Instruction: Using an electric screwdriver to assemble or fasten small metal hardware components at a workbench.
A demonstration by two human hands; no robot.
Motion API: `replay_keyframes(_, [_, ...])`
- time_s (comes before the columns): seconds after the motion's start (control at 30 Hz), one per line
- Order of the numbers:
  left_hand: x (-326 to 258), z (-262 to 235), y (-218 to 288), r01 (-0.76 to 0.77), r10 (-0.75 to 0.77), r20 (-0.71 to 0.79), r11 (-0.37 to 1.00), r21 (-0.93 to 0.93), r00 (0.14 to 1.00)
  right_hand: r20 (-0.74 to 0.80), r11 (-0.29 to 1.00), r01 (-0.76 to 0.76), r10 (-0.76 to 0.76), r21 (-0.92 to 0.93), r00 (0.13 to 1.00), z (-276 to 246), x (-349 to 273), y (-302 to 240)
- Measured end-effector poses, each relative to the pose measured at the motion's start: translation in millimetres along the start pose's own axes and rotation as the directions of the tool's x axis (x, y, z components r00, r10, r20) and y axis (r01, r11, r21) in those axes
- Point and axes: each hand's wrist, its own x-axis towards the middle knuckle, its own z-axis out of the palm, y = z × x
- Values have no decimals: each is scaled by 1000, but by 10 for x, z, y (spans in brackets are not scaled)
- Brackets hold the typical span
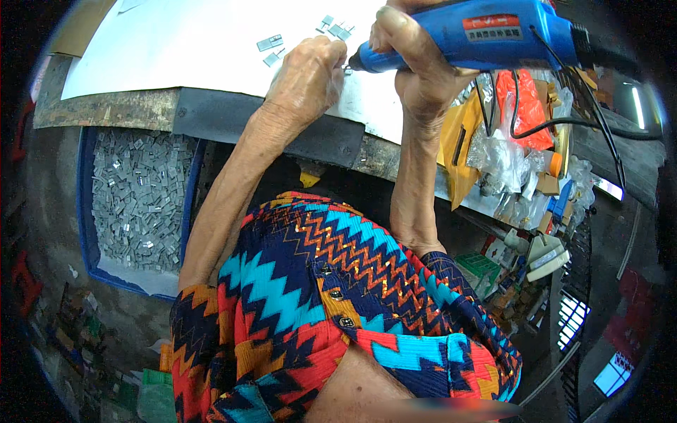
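Note:
My right hand [423, 63] is wrapped round a blue electric screwdriver [458, 35] that lies nearly level, its black nose pointing left. Right at that nose, my left hand [307, 77] is closed in a pinch. Its fingers hide most of what they hold; only a small dark bit shows by the tool's tip. Beyond my left hand, several small grey rectangular parts [269, 43], some with a thin pin sticking out, lie scattered on the white sheet [190, 49] covering the bench.
Below the bench edge at left stands a blue bin [86, 211] full of similar grey pieces [141, 197]. Clear plastic bags [501, 169], a red bag [523, 106] and brown card [462, 134] clutter the right side. A black cable [564, 121] loops there.

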Motion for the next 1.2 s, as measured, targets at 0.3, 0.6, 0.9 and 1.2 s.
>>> replay_keyframes(0.3, [-32, 25, -6, -100, 103, -66, 994, 48, 992, 29, 997, -79, 79, 2, 996, -47, -46, -115])
replay_keyframes(0.6, [-26, 28, 18, -61, 63, -27, 996, 61, 998, -24, 976, -189, 192, 105, 981, -42, -105, -202])
replay_keyframes(0.9, [-59, -2, 0, -65, 65, -1, 998, 1, 998, 246, 957, 105, -174, 270, 954, -329, 164, -176])
replay_keyframes(1.2, [-43, 10, -44, -112, 113, -26, 993, 23, 993, 33, 970, 142, -152, 195, 988, -568, -39, -403])
